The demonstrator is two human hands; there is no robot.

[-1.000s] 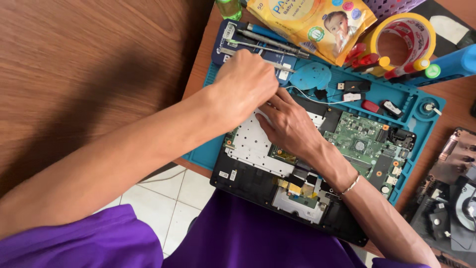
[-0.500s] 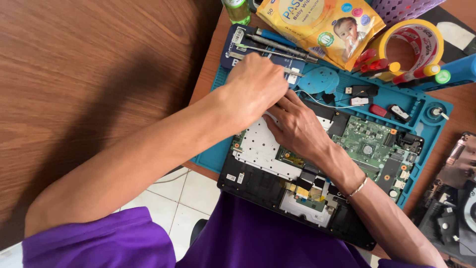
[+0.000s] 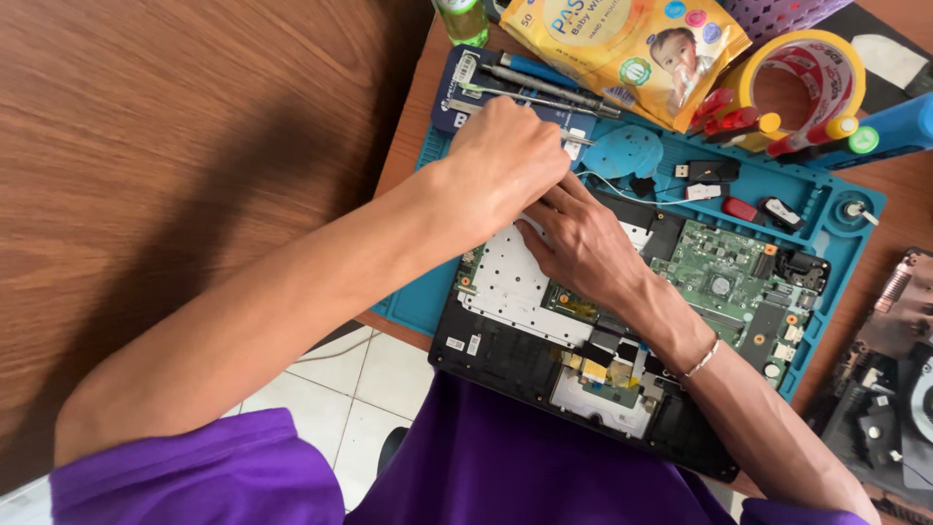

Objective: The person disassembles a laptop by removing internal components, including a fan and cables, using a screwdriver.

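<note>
An opened laptop [image 3: 583, 350] lies on a work mat [image 3: 826, 209]; behind the mat lie a wipes pack [image 3: 622, 49] and tape roll [image 3: 807, 73], right of it a fan part [image 3: 894, 389].

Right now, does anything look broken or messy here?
Nothing looks broken or spilled. The laptop lies opened up on the blue mat, its green circuit board bare. Both hands, left hand and right hand, press near its top edge. Tools crowd the mat's far side.

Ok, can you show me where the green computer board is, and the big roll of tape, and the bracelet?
Green circuit board [image 3: 724, 277], head view: on the middle of the board, near its square chip.
Roll of tape [image 3: 847, 73], head view: on the yellow outer band, right side.
Bracelet [image 3: 702, 358], head view: on the thin band round the right wrist.
</note>
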